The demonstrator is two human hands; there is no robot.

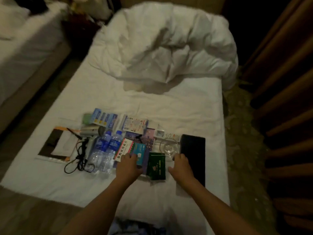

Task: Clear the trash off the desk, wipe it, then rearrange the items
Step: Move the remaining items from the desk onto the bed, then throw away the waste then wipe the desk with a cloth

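Observation:
Several items lie in a cluster on the white bed sheet (186,107). My left hand (127,167) rests over a teal box (139,152) and a white medicine box (122,148), fingers curled on the teal box's near end. My right hand (181,165) lies between a dark green packet (156,165) and a black flat case (193,155), its fingertips at a clear glass dish (169,147). Whether it grips the dish is unclear. Two water bottles (105,150) lie to the left.
A black cable (79,158), a folder with a pen (57,145), a hair dryer (91,130), blue boxes (105,117) and leaflets (135,124) lie nearby. A crumpled duvet (169,44) covers the far bed. Another bed (25,48) is left; wooden slats (288,99) right.

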